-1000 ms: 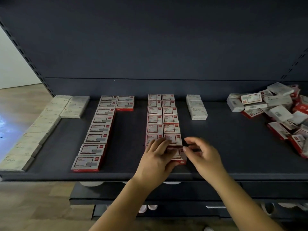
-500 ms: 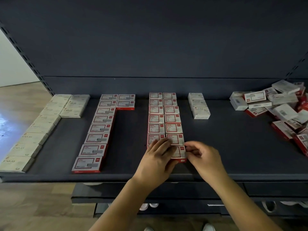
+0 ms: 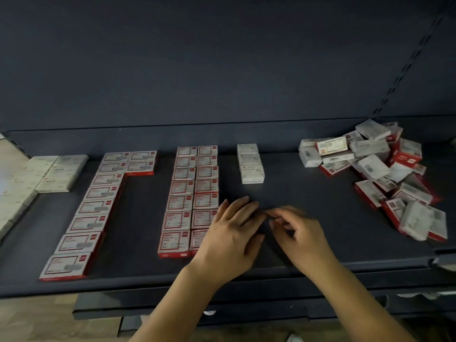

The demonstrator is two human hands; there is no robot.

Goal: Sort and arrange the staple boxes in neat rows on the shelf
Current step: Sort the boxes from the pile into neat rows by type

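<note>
On the dark shelf [image 3: 328, 213] a double row of red-and-white staple boxes [image 3: 191, 191] runs front to back at the centre. My left hand [image 3: 234, 235] lies flat with straight fingers just right of that row and hides part of its front right box. My right hand [image 3: 299, 234] hovers beside it over bare shelf, blurred, fingers loosely curled with nothing in them. A longer row of red-and-white boxes [image 3: 91, 213] sits to the left, and a short row of white boxes [image 3: 250, 164] to the right at the back.
An unsorted pile of red and white boxes [image 3: 385, 178] fills the right end of the shelf. Pale boxes in rows [image 3: 56, 174] lie at the far left. A dark back panel [image 3: 222, 70] rises behind, and a lower shelf edge [image 3: 172, 309] juts out below.
Both hands have come off the front right box of the centre double row and shifted right. The view has swung right, showing more of the pile.
</note>
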